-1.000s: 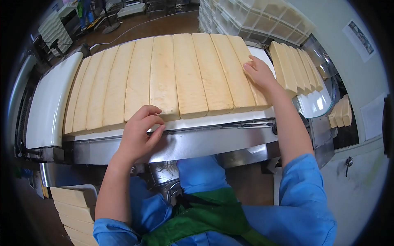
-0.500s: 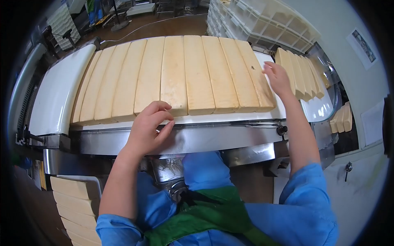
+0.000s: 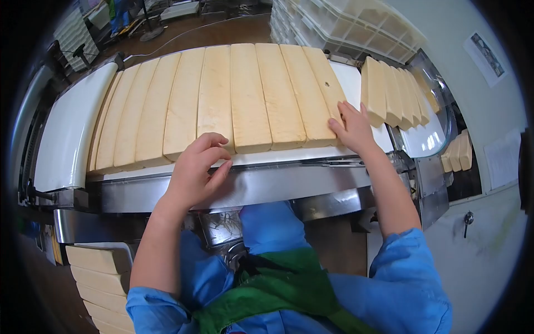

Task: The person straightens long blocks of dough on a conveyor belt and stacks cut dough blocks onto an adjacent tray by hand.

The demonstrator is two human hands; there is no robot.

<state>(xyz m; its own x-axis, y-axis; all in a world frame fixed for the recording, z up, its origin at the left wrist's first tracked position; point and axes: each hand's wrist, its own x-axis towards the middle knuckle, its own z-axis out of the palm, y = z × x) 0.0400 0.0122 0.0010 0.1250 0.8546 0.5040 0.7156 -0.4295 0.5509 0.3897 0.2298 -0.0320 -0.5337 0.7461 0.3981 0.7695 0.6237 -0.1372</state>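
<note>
Long pale-yellow blocks, their exact kind unclear, lie side by side on a white conveyor belt (image 3: pixel 349 83) in front of me. My right hand (image 3: pixel 354 131) rests against the near end of the rightmost block (image 3: pixel 317 83), its fingers spread and apart, gripping nothing. At the near edge of the row, my left hand (image 3: pixel 197 170) has its fingers loosely bent and the thumb held away. It is empty and close to the end of a middle block (image 3: pixel 215 89); whether it touches that block I cannot tell.
More blocks stand in a group (image 3: pixel 384 92) on the right. Smaller pieces (image 3: pixel 459 153) lie farther right, and stacked white crates (image 3: pixel 350 28) rise behind. A metal rail (image 3: pixel 267 186) runs along the conveyor's front. At my lower left are stacked blocks (image 3: pixel 97 261). Another person (image 3: pixel 119 14) is far back.
My right hand has come left and nearer to me, from beside the rightmost block onto its near end. The left hand has hardly moved; the whole view has shifted slightly.
</note>
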